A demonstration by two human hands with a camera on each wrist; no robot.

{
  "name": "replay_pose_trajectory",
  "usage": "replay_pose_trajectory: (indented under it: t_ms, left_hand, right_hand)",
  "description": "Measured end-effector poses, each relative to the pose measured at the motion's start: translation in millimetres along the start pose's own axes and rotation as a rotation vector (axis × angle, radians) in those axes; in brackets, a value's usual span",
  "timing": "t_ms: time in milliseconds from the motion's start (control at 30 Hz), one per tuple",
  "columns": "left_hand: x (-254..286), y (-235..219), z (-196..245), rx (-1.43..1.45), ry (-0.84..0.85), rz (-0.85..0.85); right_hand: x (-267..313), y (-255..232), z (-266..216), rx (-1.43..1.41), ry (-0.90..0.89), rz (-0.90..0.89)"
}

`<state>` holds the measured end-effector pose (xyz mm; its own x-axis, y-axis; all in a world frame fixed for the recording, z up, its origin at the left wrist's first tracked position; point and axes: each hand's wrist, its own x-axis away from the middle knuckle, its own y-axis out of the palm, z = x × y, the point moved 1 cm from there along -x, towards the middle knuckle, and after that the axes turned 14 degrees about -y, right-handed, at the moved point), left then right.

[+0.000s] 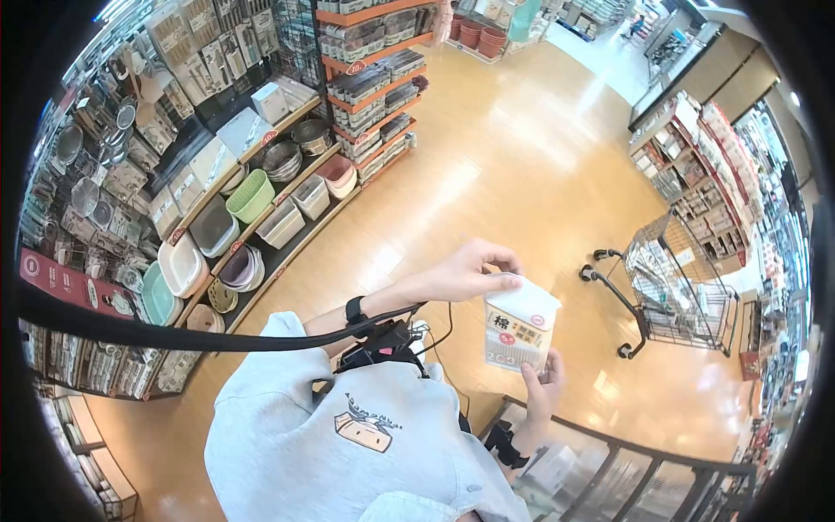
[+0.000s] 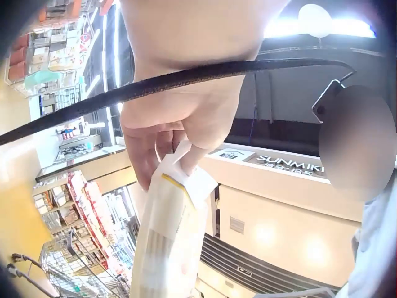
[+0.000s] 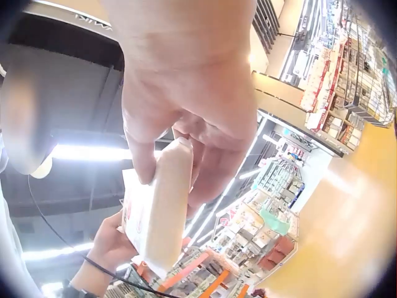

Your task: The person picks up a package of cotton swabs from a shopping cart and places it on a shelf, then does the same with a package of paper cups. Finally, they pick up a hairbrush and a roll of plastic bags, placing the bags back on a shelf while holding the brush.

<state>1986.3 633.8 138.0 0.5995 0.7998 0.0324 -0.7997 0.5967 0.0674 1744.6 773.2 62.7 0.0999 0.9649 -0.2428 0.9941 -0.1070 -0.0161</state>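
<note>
Both hands hold up a white pack [image 1: 519, 326] with a red-marked printed label, over the wooden floor. My left hand [image 1: 474, 270] pinches the pack's top flap; in the left wrist view its fingers [image 2: 167, 136] grip that flap and the pack [image 2: 170, 236] hangs below them. At the pack's lower end my right hand [image 1: 544, 383] grips the bottom corner. The right wrist view shows the right hand's fingers [image 3: 186, 118] curled round one end of the pack [image 3: 164, 211], with the left hand [image 3: 111, 245] at the far end.
Store shelves [image 1: 252, 196] with bowls, baskets and tubs run along the left. An orange shelf unit [image 1: 374, 78] stands beyond them. A wire shopping cart [image 1: 678, 278] is parked at right. A metal rail [image 1: 609, 452] lies just below the hands. The wooden floor [image 1: 504, 157] stretches ahead.
</note>
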Motion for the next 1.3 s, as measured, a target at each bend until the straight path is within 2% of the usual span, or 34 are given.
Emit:
replay_pose_trajectory:
  t_ms: [100,267,300,367,433,533,600,767,867,933,967,1033,1067,1133,1200,1300]
  left_hand:
    - [-58.8,-24.2,5.1,-0.040,-0.021,-0.012]
    - [-142.5,-37.8,-14.7,-0.035,0.000,0.022]
    - [-158.6,-39.2,-19.8,0.035,-0.022,-0.004]
    - [-189.3,-44.0,-22.1,0.105,-0.052,-0.022]
    - [-218.2,-44.4,-23.6,0.071,-0.100,-0.048]
    - [-277.7,-49.0,-34.6,-0.029,-0.072,-0.024]
    - [-316.3,-48.7,-36.8,-0.041,-0.112,-0.023]
    - [-421.2,-34.2,-11.3,-0.056,-0.165,0.063]
    - [-480.0,-26.2,1.0,0.012,-0.251,0.057]
    - [-513.3,-24.5,-1.8,-0.043,-0.131,0.106]
    - [-524.8,-24.6,-2.5,-0.040,-0.146,0.115]
    - [-550.1,-30.2,3.1,-0.231,-0.001,0.133]
    - [-561.3,-34.0,7.2,-0.236,-0.003,0.140]
    - [-578.1,-41.0,12.7,-0.174,-0.167,0.130]
    - [-603.8,-53.4,11.7,-0.143,-0.201,0.135]
    - [-646.1,-80.2,10.7,-0.131,-0.201,0.145]
  right_hand:
    - [-55.9,-19.9,10.8,0.003,-0.044,0.019]
    - [-132.6,-40.8,25.6,0.089,0.012,0.033]
    - [-144.8,-48.6,31.3,0.100,0.024,0.029]
    - [-172.0,-64.1,47.0,0.076,0.036,0.013]
    - [-196.6,-83.4,66.1,0.047,0.051,-0.017]
    - [-256.5,-110.4,94.5,0.009,0.053,-0.043]
    - [-292.5,-132.4,110.0,0.026,0.002,-0.086]
    - [-396.3,-197.5,127.2,-0.013,-0.006,-0.157]
    - [-451.5,-237.4,133.7,-0.014,-0.026,-0.182]
    - [-481.6,-258.0,141.8,-0.023,-0.003,-0.194]
    - [-496.8,-265.2,144.3,-0.016,-0.015,-0.212]
    - [-524.7,-276.6,149.4,-0.035,-0.025,-0.251]
    - [-539.6,-279.4,155.3,-0.042,-0.027,-0.257]
    - [-564.6,-281.0,167.9,-0.029,-0.015,-0.296]
    - [-594.9,-279.9,175.4,-0.048,0.024,-0.292]
    - [-645.8,-277.8,189.4,0.000,-0.060,-0.322]
